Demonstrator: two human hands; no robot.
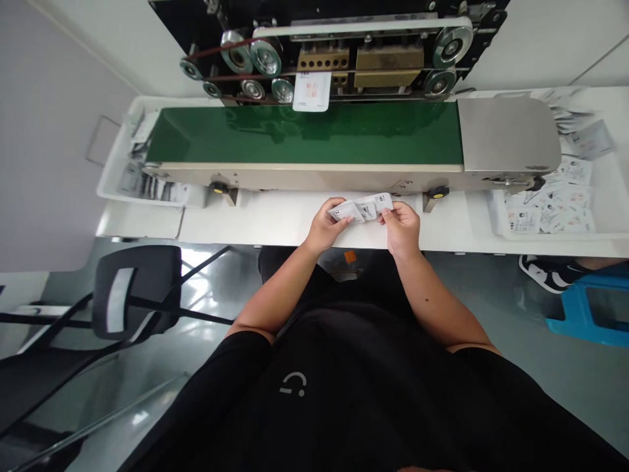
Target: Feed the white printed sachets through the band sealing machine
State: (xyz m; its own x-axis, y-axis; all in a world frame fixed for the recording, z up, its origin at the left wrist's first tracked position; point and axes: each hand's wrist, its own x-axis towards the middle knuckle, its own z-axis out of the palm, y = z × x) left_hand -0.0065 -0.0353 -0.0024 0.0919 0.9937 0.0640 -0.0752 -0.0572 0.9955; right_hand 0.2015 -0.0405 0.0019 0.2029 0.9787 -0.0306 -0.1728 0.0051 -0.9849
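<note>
Several small white printed sachets [364, 210] are fanned out between my hands, just in front of the machine's near side. My left hand [325, 226] is closed on the left end of the fan, thumb on top. The right end is pinched by my right hand [401, 226], between thumb and fingers. Above the green conveyor belt [304, 134], another white sachet [312, 90] hangs from the band sealing machine [344, 59], its upper edge between the bands near the brass blocks.
White bins with sachets stand at both ends: the left bin [196, 196] and the right bin [609, 196]. A metal plate [511, 134] covers the belt's right end. A black chair [140, 288] stands at left, a blue stool [590, 308] and a person's shoe [543, 273] at right.
</note>
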